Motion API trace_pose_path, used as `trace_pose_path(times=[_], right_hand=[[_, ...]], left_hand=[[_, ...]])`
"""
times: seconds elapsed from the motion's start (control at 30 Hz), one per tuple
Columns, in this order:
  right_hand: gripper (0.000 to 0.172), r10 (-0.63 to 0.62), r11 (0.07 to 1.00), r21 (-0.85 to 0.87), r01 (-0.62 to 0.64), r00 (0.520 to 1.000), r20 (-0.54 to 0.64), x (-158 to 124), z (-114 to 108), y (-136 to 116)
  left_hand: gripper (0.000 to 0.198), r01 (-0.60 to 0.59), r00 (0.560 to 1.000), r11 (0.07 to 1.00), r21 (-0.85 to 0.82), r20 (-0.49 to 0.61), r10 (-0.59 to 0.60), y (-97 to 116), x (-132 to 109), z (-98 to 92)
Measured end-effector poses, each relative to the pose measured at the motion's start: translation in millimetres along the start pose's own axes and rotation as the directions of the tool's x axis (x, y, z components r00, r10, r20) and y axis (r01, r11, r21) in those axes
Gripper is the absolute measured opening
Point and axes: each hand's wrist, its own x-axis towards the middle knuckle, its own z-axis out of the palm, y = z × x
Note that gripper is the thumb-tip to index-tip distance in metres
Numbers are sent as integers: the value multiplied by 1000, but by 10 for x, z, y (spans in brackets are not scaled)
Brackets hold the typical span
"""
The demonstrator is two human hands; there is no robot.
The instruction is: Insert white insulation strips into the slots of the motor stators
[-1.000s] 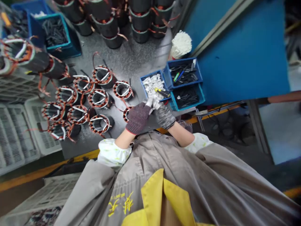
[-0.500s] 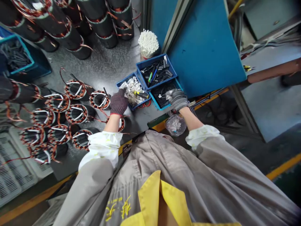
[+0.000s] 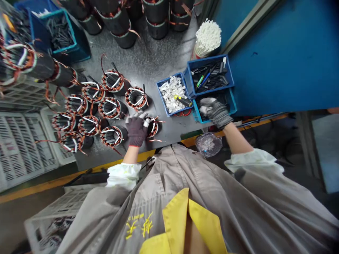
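My left hand [image 3: 137, 129], in a dark knitted glove with pale fingertips, is beside a small wound motor stator [image 3: 153, 127] near the bench's front edge. Its fingers are stretched forward and apart, the thumb at the stator's rim. My right hand [image 3: 216, 112], in a grey glove, reaches into a teal bin [image 3: 233, 102] of dark pieces. Those fingers are curled together; whatever lies between them is hidden. Between the hands, a blue bin [image 3: 162, 97] holds white scraps [image 3: 172, 92] with a yellow-and-black handled tool [image 3: 183, 101] lying on top.
Several upright stators [image 3: 109, 107] with copper windings stand left. Behind the teal bin is a blue bin [image 3: 209, 92] of black tubes, beside a tub of white sticks [image 3: 208, 37]. A plastic bag [image 3: 208, 144] hangs below the front edge. A blue panel [image 3: 286, 60] rises right.
My left hand has left the white scraps and moved left to the stator near the edge. My right hand stays in the teal bin. The view has shifted left.
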Motion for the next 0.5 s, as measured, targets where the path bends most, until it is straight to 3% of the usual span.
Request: trace_pose_path(times=[0.07,0.13,0.23,0.37,0.5], right_hand=[[24,-53,979,200,21,986,157,-192,359,-202],[24,-40,939,338,-66,954,296,-333,764,-386],[25,37,886,428,-178,948,317,-425,1255,-534],[15,118,892,399,-214,960,252,-433,1556,-510],[13,63,923,356,-144,971,231,-418,1653,-461]], left_hand=[[40,-16,999,1000,2,50,16,-38,-111,134],[41,-48,997,999,-10,66,48,-78,-167,218],[38,-89,993,995,-36,78,92,-172,-204,240],[32,-80,994,995,-66,72,84,-288,-221,226],[28,-48,996,995,-84,72,54,-301,-207,246]])
